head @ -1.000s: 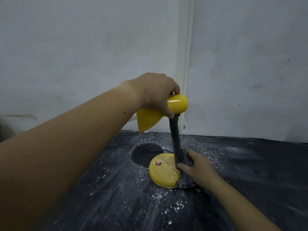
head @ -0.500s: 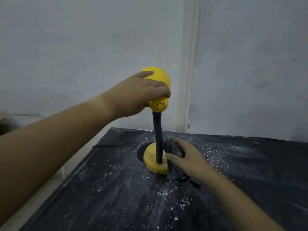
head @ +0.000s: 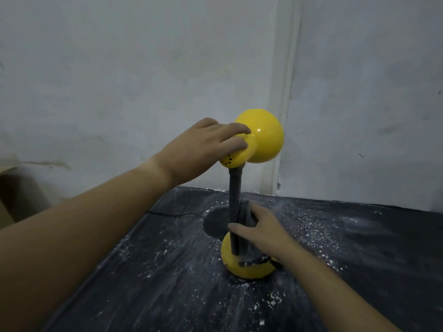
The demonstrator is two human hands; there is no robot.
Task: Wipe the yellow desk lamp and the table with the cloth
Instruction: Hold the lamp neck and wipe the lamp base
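A yellow desk lamp point(head: 261, 137) stands on a dark table point(head: 167, 283), with a round yellow base point(head: 251, 271) and a dark grey neck point(head: 234, 188). My left hand point(head: 203, 149) grips the back of the lamp's shade, which faces away toward the wall. My right hand point(head: 261, 230) holds a dark grey cloth point(head: 245, 215) wrapped against the lower neck, just above the base. Part of the cloth hangs down over the base.
White dust and crumbs point(head: 311, 226) are scattered over the table, thickest to the right of the lamp and in front of it. A thin black cord point(head: 172, 213) runs left from the lamp. White walls meet in a corner point(head: 285, 92) behind the lamp.
The lamp head has been turned to face the wall. My right hand with the cloth has moved from the base up onto the neck. The camera has shifted.
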